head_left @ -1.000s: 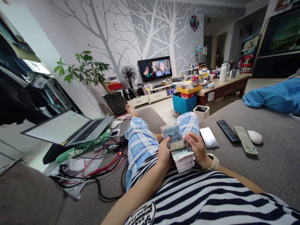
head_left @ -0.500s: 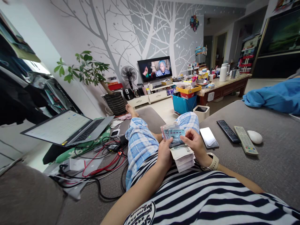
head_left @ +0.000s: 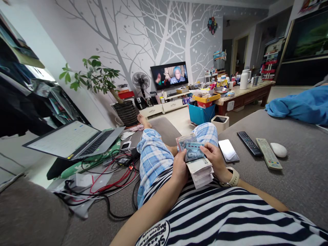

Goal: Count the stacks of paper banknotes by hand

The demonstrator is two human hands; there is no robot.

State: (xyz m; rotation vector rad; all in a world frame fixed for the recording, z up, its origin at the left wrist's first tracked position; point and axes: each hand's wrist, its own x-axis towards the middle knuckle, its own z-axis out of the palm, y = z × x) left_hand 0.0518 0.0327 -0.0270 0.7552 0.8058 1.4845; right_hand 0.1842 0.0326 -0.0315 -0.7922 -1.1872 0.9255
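Above my lap, my left hand (head_left: 180,167) is closed round a stack of banknotes (head_left: 201,171), with its thumb resting on the front. Pale notes fan downward toward my striped shirt, and pinkish ones stick up behind. A bluish banknote (head_left: 193,152) printed with a portrait lies across the upper part of the stack. The thumb and fingers of my right hand (head_left: 214,159) pinch this note at its right edge. A pale watch is on my right wrist. The fingers of my left hand behind the stack are hidden.
To my right on the sofa lie a phone (head_left: 228,150), a black remote (head_left: 249,143), a beige remote (head_left: 269,153) and a white mouse (head_left: 278,150). On my left are an open laptop (head_left: 102,143) and tangled cables (head_left: 120,179). A cluttered table (head_left: 246,90) stands ahead.
The bluish banknote now lies flatter and shows more of its face, including the portrait. My right hand has shifted slightly to the right with its edge. My left hand stays in place.
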